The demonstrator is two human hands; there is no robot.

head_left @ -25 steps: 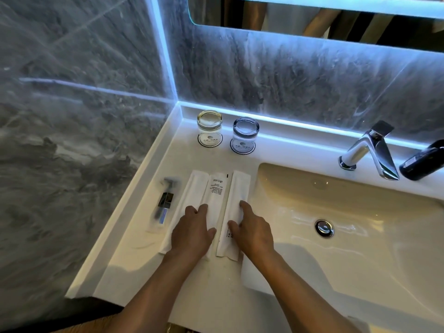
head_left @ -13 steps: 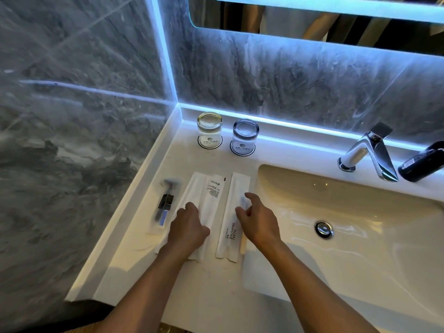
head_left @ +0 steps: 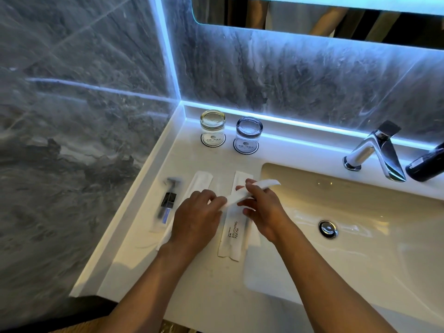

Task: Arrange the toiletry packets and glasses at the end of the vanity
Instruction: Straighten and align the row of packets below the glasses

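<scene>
Both hands have lifted off the flat packets since a second ago: the right hand (head_left: 262,210) now pinches a thin white paper packet (head_left: 249,192) and holds it raised and tilted, its far end pointing toward the basin (head_left: 360,236), while the left hand (head_left: 197,217) grips the packet's near end with curled fingers. Below them the "BRUSHING TEETH" sachet (head_left: 234,233) lies flat on the smooth white vanity (head_left: 192,296), a long narrow rectangle with a crimped near edge. Just left of it another white sachet (head_left: 200,181) lies parallel, its near half hidden under the left hand. Further left, close to the raised counter edge, a razor (head_left: 168,200) with a dark handle rests in a clear, glossy wrapper; its details are blurred. At the back corner two short cylindrical glasses stand upright, each on a round scalloped coaster: a yellow-tinted glass (head_left: 213,126) nearer the side wall and a blue-tinted glass (head_left: 249,133) just beside it, apart from each other. A polished chrome tap (head_left: 377,150) with an angular spout sits behind the oval-cornered basin, with a dark glossy bottle (head_left: 427,164) lying at the right edge. Grey veined marble walls meet at a glowing blue strip
</scene>
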